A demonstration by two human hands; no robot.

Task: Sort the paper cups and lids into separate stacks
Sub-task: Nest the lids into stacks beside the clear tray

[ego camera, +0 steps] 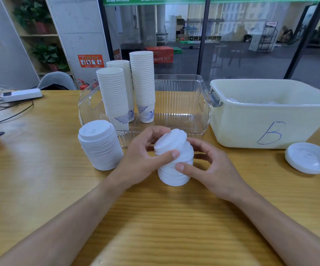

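Note:
A short stack of white lids stands on the wooden table in front of me, its upper lids tilted to the left. My left hand curls round the top of that stack, thumb across its front. My right hand holds the stack's right side, thumb on its front. A taller, neat lid stack stands to the left. Three tall stacks of white paper cups stand in the clear plastic tray behind. Loose lids lie at the right.
A cream plastic bin marked with a blue letter sits at the right, with some lids inside. A white power strip and cables lie at the far left. Bare table spreads toward me.

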